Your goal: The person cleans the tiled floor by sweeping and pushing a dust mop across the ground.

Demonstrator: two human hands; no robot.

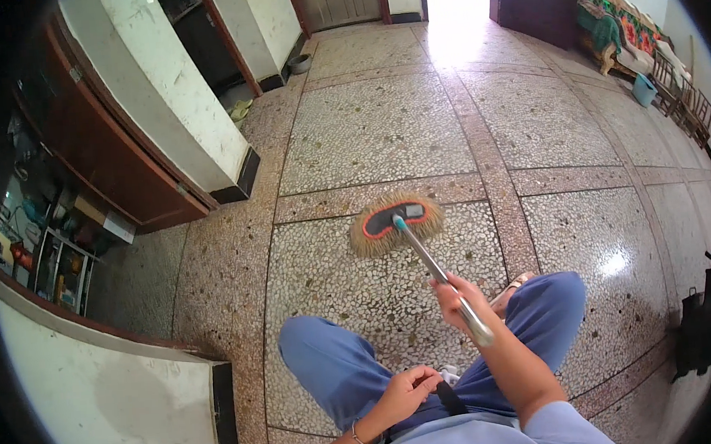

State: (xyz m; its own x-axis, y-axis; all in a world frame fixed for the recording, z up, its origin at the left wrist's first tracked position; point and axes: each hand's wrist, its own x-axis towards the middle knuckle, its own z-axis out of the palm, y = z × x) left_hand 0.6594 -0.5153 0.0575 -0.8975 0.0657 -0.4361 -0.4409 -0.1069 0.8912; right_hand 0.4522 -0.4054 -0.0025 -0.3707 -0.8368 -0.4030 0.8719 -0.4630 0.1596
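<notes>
My right hand [458, 301] grips the silver metal handle [424, 251] of a mop-like brush. The brush head [386, 223] has shaggy tan fibres around a dark plate with an orange-red edge, and a teal joint connects it to the handle. It is over the pebbled terrazzo floor [372, 294] ahead of my knees. My left hand [410, 389], with a bracelet at the wrist, rests in my lap with its fingers curled. Its fingertips are beside a black strap [450, 397]; whether they grip it is unclear.
To the left, a brown door [118, 133] stands ajar by a cluttered shelf [65, 270]. A grey bowl [300, 63] and green slippers [240, 110] lie farther off. At right are a light-blue bucket [644, 89], wooden chairs [684, 101] and a dark object [703, 317].
</notes>
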